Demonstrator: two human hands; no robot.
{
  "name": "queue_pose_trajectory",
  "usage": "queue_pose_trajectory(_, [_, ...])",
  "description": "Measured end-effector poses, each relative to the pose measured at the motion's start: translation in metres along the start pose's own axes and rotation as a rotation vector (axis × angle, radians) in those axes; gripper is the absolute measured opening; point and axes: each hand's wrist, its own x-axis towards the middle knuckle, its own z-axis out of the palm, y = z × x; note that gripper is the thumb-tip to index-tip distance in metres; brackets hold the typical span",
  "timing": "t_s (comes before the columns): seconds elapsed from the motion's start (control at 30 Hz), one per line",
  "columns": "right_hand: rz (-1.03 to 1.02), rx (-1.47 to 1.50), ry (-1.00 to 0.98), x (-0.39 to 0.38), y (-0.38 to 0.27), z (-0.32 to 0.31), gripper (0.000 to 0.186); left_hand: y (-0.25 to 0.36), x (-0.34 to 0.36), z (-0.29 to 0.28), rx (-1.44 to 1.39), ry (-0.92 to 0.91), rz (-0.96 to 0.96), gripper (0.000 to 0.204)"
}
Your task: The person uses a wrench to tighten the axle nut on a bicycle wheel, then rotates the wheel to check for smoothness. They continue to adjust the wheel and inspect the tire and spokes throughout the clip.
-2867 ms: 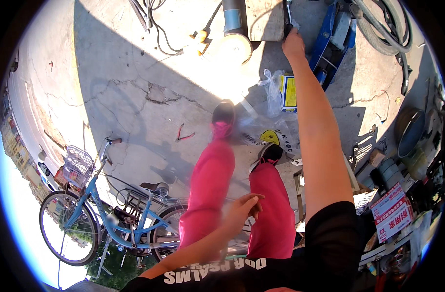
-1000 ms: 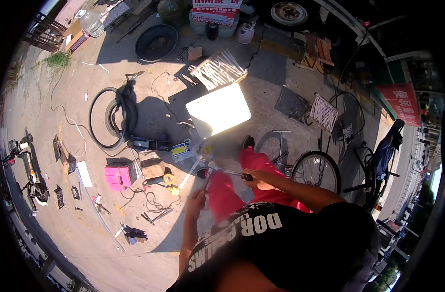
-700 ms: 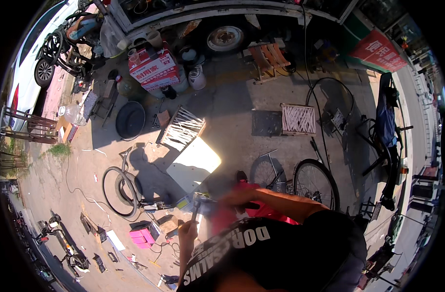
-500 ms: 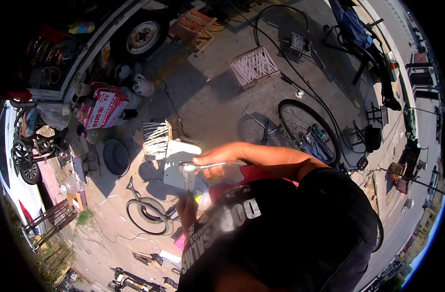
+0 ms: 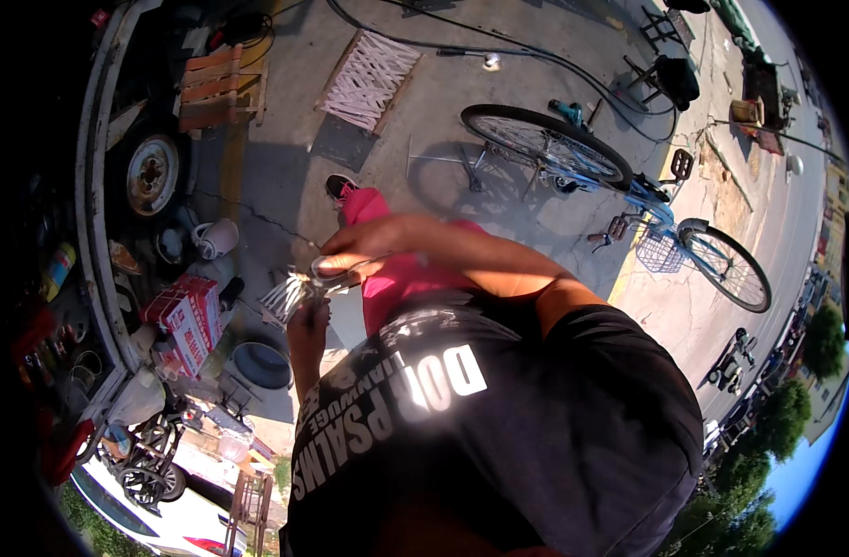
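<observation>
My right hand [image 5: 350, 251] is closed round a silver ratchet wrench [image 5: 328, 270], its forearm reaching across from the right. Just below it, my left hand [image 5: 308, 330] is closed at the socket end of the wrench, its fingertips partly in shadow. The two hands are close together in front of my body. Beneath them shows a low stool with white woven straps [image 5: 278, 302], largely covered by the hands. A pale flat board [image 5: 348, 311] lies partly hidden by my left arm and black shirt. My pink trouser leg [image 5: 401, 290] is right behind the wrench.
A blue bicycle with a basket [image 5: 661, 252] lies on its side to the right. Another strapped stool [image 5: 373, 79] and a black hose [image 5: 536, 51] lie ahead. On the left are a wheel [image 5: 152, 174], a white bucket [image 5: 218, 239], a red-and-white box [image 5: 185, 325] and a grey basin [image 5: 262, 365].
The view has turned and shifted, bringing more of the bicycle and my shoe into sight. Both hands have moved up and left in the picture with the wrench, and sit closer together.
</observation>
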Motion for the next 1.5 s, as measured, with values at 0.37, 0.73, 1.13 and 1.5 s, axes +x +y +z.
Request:
queue_pose_trajectory(0.37, [-0.034, 0.157, 0.348, 0.072, -0.114, -0.05, 0.043, 0.033, 0.166, -0.137, 0.141, -0.154, 0.186, 0.016])
queue_pose_trajectory(0.73, [-0.082, 0.221, 0.452, 0.116, -0.175, -0.141, 0.041, 0.063, 0.287, -0.201, 0.207, -0.254, 0.178, 0.019])
queue_pose_trajectory(1.13, [0.132, 0.265, 0.286, 0.188, -0.3, -0.224, 0.026, 0.109, 0.359, -0.274, 0.213, 0.14, 0.395, 0.025])
queue_pose_trajectory(1.5, [0.347, 0.122, 0.285, 0.373, -0.384, -0.219, 0.037, 0.038, 0.377, -0.392, 0.088, 0.351, 0.298, 0.028])
